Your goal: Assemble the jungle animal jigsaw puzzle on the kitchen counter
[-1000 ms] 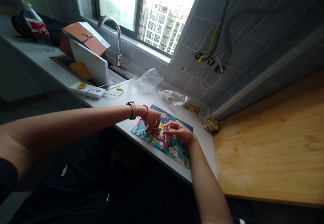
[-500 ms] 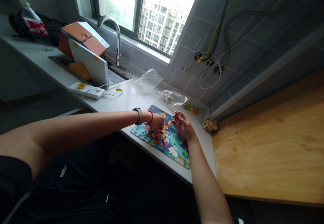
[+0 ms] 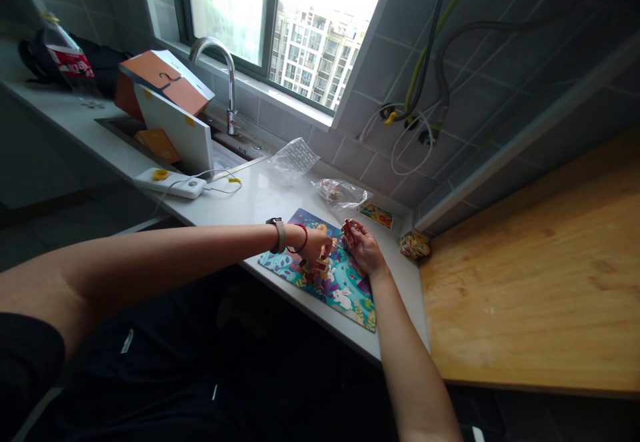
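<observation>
A colourful jigsaw puzzle board [image 3: 350,295] lies on the white countertop [image 3: 250,195], near its front edge. My left hand [image 3: 316,245], with a watch and a red string at the wrist, rests on the puzzle's middle, fingertips pinched down on loose pieces. My right hand [image 3: 363,245] hovers over the board's far edge, fingers curled round several small reddish puzzle pieces [image 3: 347,232].
A clear bag with pieces [image 3: 343,192] and a small picture card [image 3: 376,214] lie behind the board. A crumpled patterned wrapper [image 3: 414,245] sits in the corner. Left: sink with tap [image 3: 220,75], orange-white box [image 3: 165,95], white device with cable [image 3: 167,182]. A wooden worktop [image 3: 540,282] at right.
My right hand has drawn back from the puzzle's middle to its far edge with pieces in it. My left hand has shifted slightly right, staying on the board.
</observation>
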A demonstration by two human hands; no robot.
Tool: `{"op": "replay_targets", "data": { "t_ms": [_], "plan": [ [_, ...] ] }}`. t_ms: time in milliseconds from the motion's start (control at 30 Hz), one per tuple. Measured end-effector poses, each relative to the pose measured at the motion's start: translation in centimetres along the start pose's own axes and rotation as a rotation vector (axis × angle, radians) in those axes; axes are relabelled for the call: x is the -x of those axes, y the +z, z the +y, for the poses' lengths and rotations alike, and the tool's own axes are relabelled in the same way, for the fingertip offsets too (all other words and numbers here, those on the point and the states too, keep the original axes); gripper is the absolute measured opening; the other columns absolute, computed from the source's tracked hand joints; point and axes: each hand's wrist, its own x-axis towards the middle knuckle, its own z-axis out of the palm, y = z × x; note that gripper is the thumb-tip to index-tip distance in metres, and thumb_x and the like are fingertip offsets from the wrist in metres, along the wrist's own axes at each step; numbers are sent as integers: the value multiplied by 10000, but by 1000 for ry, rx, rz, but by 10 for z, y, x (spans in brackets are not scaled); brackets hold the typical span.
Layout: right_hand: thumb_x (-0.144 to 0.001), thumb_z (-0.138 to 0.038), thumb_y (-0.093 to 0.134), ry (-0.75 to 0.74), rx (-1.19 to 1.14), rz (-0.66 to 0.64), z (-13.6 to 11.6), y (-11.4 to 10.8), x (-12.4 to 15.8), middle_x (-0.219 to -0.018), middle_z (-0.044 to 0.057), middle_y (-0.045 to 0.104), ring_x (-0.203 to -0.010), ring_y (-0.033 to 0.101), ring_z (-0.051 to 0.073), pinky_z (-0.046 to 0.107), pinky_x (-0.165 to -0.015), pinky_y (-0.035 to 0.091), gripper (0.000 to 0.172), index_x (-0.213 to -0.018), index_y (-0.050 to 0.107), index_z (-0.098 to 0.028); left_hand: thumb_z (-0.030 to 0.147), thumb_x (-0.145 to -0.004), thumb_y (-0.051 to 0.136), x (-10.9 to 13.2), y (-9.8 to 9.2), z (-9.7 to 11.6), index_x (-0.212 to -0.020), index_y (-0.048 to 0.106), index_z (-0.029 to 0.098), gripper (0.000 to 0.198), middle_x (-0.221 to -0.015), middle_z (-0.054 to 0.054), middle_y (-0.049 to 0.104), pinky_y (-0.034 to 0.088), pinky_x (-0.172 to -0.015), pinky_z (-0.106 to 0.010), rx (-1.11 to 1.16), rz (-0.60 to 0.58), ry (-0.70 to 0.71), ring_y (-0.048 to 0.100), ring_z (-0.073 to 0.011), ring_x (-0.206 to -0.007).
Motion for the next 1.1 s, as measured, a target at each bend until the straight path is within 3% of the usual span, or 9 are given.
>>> {"op": "replay_targets", "data": {
  "t_ms": [100, 300, 500, 833, 1100],
  "plan": [
    [-777, -261, 850, 8, 5, 4, 1, -2, -2, -1034, -7, 818, -977, 783, 196, 316, -807, 659, 311, -1059, 728, -302, 240, -566, 922, -1, -2, -2, -1104, 773, 228, 558, -993, -8, 793, 507, -659, -210, 2, -6, 0, 710, -179, -829],
    [-778, -262, 845, 20, 10, 12, 2, -3, -3, -1030, 1, 820, -968, 784, 203, 330, -818, 657, 327, -1078, 722, -297, 195, -605, 878, -10, -6, -7, -1014, 823, 224, 414, -975, -7, 803, 521, -744, -231, -30, 34, 6, 712, -198, -867],
    [-795, -258, 840, 20, 21, 12, 2, -2, -2, -1060, -3, 813, -1029, 774, 201, 335, -862, 652, 317, -1080, 707, -302, 271, -607, 898, -13, -3, -10, -1099, 805, 229, 503, -1158, -48, 782, 531, -816, -243, -60, 78, -5, 707, -225, -981],
    [-753, -242, 866, 16, 24, 22, 1, 1, -1, -1023, 8, 811, -981, 786, 206, 320, -824, 665, 354, -1066, 706, -281, 277, -624, 859, -11, -2, -10, -1120, 773, 245, 504, -1083, -20, 793, 537, -785, -237, -28, 38, 9, 708, -207, -935],
    [-738, -266, 873, 5, 49, 24, 0, 4, 1, -1028, 23, 813, -1006, 785, 229, 352, -855, 672, 363, -1059, 706, -278, 234, -552, 865, -19, 2, -11, -973, 769, 242, 432, -918, 12, 784, 536, -750, -245, 32, 55, 26, 688, -190, -817]
  ]
}}
